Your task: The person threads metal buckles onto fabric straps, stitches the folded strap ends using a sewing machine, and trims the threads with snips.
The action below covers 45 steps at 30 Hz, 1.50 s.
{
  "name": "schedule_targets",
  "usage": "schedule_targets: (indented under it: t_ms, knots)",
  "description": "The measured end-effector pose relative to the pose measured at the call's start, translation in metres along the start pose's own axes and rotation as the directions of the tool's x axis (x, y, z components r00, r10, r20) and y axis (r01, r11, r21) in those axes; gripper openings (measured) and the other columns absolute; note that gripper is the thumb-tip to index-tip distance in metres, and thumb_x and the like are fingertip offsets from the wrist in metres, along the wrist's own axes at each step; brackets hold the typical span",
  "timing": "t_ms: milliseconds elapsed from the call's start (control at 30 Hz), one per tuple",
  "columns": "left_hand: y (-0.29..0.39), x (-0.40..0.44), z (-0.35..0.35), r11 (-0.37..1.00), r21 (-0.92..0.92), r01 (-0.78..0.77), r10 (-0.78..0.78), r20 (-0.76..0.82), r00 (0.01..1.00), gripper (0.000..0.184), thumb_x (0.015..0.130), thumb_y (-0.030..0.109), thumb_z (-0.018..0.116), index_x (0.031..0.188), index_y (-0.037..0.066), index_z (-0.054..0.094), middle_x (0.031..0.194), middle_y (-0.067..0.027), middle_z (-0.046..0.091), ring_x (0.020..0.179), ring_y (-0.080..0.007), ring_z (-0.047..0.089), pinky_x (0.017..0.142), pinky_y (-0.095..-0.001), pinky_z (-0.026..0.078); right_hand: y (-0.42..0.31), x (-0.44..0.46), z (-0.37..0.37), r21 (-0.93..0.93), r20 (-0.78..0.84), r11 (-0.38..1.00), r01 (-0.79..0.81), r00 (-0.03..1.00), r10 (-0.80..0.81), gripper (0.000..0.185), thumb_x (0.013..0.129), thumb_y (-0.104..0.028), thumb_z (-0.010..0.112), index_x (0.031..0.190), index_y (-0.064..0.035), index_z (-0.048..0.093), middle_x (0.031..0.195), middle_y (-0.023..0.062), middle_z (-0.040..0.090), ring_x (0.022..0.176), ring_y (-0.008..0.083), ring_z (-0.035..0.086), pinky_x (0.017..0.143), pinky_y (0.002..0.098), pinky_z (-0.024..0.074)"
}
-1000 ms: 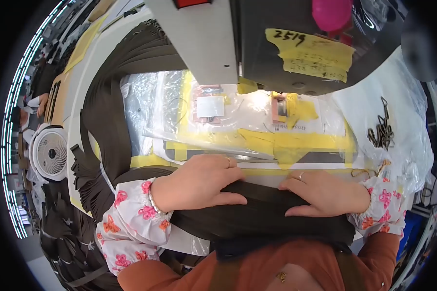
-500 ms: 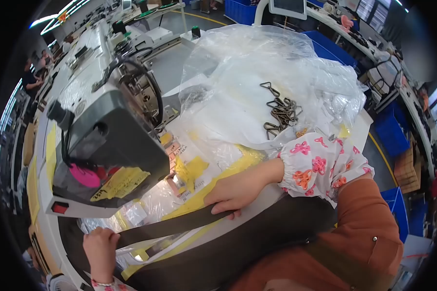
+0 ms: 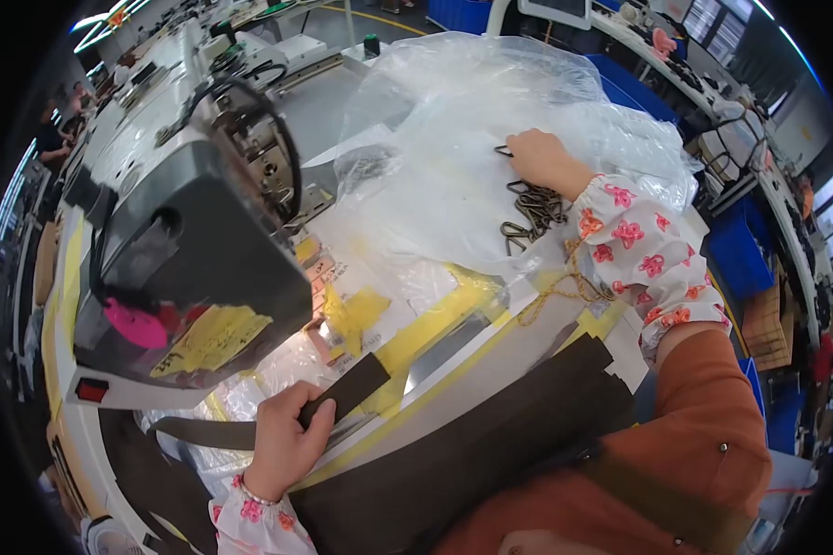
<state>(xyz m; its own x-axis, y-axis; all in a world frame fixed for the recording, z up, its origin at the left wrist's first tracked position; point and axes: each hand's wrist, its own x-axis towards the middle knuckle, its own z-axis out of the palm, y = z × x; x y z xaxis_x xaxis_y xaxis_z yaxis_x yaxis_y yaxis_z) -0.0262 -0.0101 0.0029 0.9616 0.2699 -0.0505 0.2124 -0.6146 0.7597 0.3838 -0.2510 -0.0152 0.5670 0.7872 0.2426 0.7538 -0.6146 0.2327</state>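
Note:
My left hand (image 3: 292, 427) is closed around a dark brown strap (image 3: 361, 382), thumb on top, near the strap's square end. The rest of that strap trails to the left beneath the sewing machine head (image 3: 204, 250). My right hand (image 3: 548, 162) reaches over the clear plastic bag (image 3: 426, 176), fingers pinched on a bronze metal clasp (image 3: 503, 151) with a triangular loop; most of the clasp is hidden by the fingers. Just below the hand, several similar clasps (image 3: 535, 213) lie in a pile on the plastic.
More dark brown strips (image 3: 491, 425) lie along the table's near edge, against my body. Yellow tape (image 3: 444, 319) covers parts of the tabletop, and a twisted cord (image 3: 555, 294) lies by my right sleeve. Blue bins (image 3: 742, 242) stand at the right.
My right hand has let go of the strap and moved up and right to the clasps, pinching one. My left hand has moved right, now holding the strap near its end.

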Motion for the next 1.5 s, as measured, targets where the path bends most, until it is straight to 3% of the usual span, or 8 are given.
schedule_targets:
  t_ms: [267, 400, 600, 900, 1067, 1133, 1233, 1500]
  knots:
    - [-0.007, 0.010, 0.013, 0.936, 0.085, -0.342, 0.348, -0.075, 0.934, 0.015, 0.078, 0.016, 0.066, 0.080, 0.002, 0.060, 0.068, -0.0119, 0.061, 0.061, -0.0297, 0.060, 0.054, -0.0340, 0.046, -0.003, 0.028, -0.014, -0.067, 0.054, 0.977, -0.202, 0.977, 0.205, 0.020, 0.080, -0.009, 0.052, 0.098, -0.0001, 0.054, 0.080, 0.0190, 0.063, 0.078, 0.0340, 0.062, 0.068, 0.0418, 0.0489]
    - [-0.002, 0.009, 0.009, 0.987, -0.125, -0.105, 0.082, -0.180, 0.980, 0.013, 0.079, 0.012, 0.065, 0.078, 0.001, 0.059, 0.063, -0.0101, 0.058, 0.052, -0.0204, 0.056, 0.050, -0.0296, 0.042, -0.075, 0.012, -0.083, 0.634, -0.068, 0.759, 0.147, 0.989, -0.134, 0.014, 0.086, -0.011, 0.050, 0.096, -0.0004, 0.051, 0.072, 0.0129, 0.059, 0.064, 0.0205, 0.057, 0.060, 0.0310, 0.0441]
    - [-0.005, 0.007, 0.006, 0.944, -0.328, -0.034, -0.058, -0.265, 0.962, 0.014, 0.080, 0.013, 0.065, 0.081, 0.000, 0.062, 0.053, -0.0028, 0.053, 0.047, -0.0050, 0.043, 0.045, -0.0226, 0.034, -0.217, -0.035, -0.108, 0.939, 0.281, 0.330, -0.099, 0.774, -0.568, 0.025, 0.086, -0.011, 0.050, 0.105, 0.0038, 0.047, 0.066, 0.0125, 0.060, 0.058, 0.0225, 0.058, 0.055, 0.0314, 0.0440]
    - [0.011, 0.017, 0.012, 0.993, 0.102, -0.059, 0.075, -0.160, 0.984, 0.016, 0.077, 0.016, 0.059, 0.071, 0.001, 0.056, 0.057, -0.0149, 0.057, 0.051, -0.0336, 0.057, 0.049, -0.0398, 0.044, -0.252, -0.047, -0.065, 0.923, -0.152, 0.297, 0.243, 0.942, -0.299, 0.020, 0.078, -0.004, 0.058, 0.092, -0.0010, 0.044, 0.060, 0.0096, 0.054, 0.051, 0.0251, 0.056, 0.048, 0.0327, 0.0408]
    - [0.012, 0.024, 0.011, 0.999, -0.035, 0.011, -0.016, -0.141, 0.990, 0.015, 0.078, 0.014, 0.059, 0.088, 0.003, 0.056, 0.058, -0.0143, 0.056, 0.051, -0.0297, 0.056, 0.048, -0.0354, 0.041, -0.254, -0.059, -0.065, 0.860, -0.334, 0.238, 0.451, 0.851, -0.404, 0.019, 0.076, -0.006, 0.059, 0.087, -0.0033, 0.044, 0.067, 0.0114, 0.054, 0.056, 0.0299, 0.057, 0.048, 0.0363, 0.0436]
    - [-0.004, 0.022, 0.021, 0.982, 0.035, -0.186, 0.189, -0.250, 0.950, 0.016, 0.078, 0.014, 0.058, 0.091, 0.005, 0.054, 0.062, -0.0142, 0.058, 0.055, -0.0331, 0.058, 0.049, -0.0387, 0.043, -0.261, -0.061, -0.064, 0.908, -0.337, 0.158, 0.388, 0.901, -0.272, 0.017, 0.081, -0.008, 0.059, 0.090, -0.0027, 0.045, 0.067, 0.0084, 0.054, 0.054, 0.0211, 0.057, 0.049, 0.0305, 0.0447]
    - [-0.002, 0.023, 0.023, 0.958, 0.236, -0.165, 0.241, -0.346, 0.907, 0.016, 0.077, 0.015, 0.059, 0.087, 0.005, 0.052, 0.062, -0.0120, 0.058, 0.054, -0.0312, 0.059, 0.049, -0.0394, 0.044, -0.269, -0.060, -0.070, 0.943, 0.163, -0.253, -0.218, 0.961, -0.221, 0.012, 0.088, -0.011, 0.053, 0.092, -0.0018, 0.047, 0.068, 0.0052, 0.054, 0.056, 0.0121, 0.054, 0.051, 0.0244, 0.0449]
    - [0.001, 0.014, 0.030, 0.929, 0.263, -0.262, 0.339, -0.318, 0.885, 0.026, 0.083, 0.025, 0.057, 0.091, 0.002, 0.052, 0.062, -0.0122, 0.059, 0.056, -0.0315, 0.059, 0.052, -0.0405, 0.045, -0.263, -0.059, -0.077, 0.897, 0.317, -0.151, -0.415, 0.844, -0.433, 0.023, 0.096, -0.021, 0.038, 0.092, -0.0006, 0.048, 0.067, 0.0045, 0.054, 0.054, 0.0096, 0.052, 0.049, 0.0217, 0.0425]
